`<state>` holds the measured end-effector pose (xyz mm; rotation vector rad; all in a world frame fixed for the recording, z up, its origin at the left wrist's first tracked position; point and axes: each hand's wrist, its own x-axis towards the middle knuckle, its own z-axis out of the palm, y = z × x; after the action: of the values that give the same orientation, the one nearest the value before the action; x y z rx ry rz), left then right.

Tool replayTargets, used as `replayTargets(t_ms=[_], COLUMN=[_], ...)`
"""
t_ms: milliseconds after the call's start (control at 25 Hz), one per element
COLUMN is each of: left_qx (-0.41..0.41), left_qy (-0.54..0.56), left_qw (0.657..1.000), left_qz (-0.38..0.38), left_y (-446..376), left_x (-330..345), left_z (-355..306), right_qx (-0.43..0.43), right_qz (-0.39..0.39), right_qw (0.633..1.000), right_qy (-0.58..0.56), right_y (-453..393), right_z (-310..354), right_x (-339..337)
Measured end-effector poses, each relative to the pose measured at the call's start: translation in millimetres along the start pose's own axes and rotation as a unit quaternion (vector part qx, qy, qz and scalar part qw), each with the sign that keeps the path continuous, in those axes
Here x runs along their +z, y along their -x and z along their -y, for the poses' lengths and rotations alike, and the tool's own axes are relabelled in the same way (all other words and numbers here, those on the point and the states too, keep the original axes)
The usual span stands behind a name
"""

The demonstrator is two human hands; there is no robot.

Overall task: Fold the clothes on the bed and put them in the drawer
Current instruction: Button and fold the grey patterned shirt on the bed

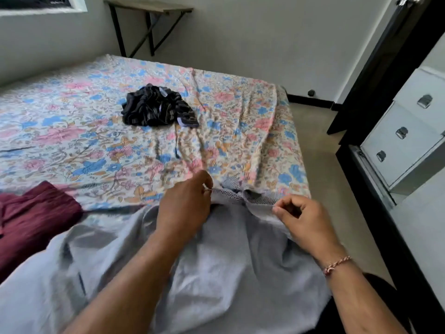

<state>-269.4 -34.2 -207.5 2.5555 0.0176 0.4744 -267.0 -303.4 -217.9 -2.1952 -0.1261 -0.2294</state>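
Now we stand at the bed corner; floor lies free beside the drawers. Our left hand and right hand pinch the grey shirt collar.

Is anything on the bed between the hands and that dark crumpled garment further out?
Nothing visible: only bare floral bedsheet lies between both hands, left hand and right hand, gripping the grey shirt, and the dark garment.

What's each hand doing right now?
Left hand: pinching the grey shirt at its collar.
Right hand: pinching the same collar edge.
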Motion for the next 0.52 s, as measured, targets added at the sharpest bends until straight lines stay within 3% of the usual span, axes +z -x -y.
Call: replayTargets(t_ms=[160, 320, 400, 520], left_qx=[-0.048, -0.093, -0.076, 0.011], left_qy=[0.179, 0.293, 0.263, 0.046], left_qw=[0.981, 0.949, 0.958, 0.988], left_qz=[0.057, 0.074, 0.083, 0.15], left_y=[64, 78, 71, 59], left_x=[1, 7, 8, 10], left_z=[-13, -28, -26, -16], right_qx=[0.067, 0.137, 0.145, 0.083], right_qz=[0.099, 0.097, 0.126, 0.227], right_qw=[0.992, 0.979, 0.972, 0.97], right_qy=[-0.037, -0.119, -0.132, -0.016], right_y=[41, 62, 64, 52], right_z=[-13, -23, -25, -25], right_x=[9, 3, -6, -23])
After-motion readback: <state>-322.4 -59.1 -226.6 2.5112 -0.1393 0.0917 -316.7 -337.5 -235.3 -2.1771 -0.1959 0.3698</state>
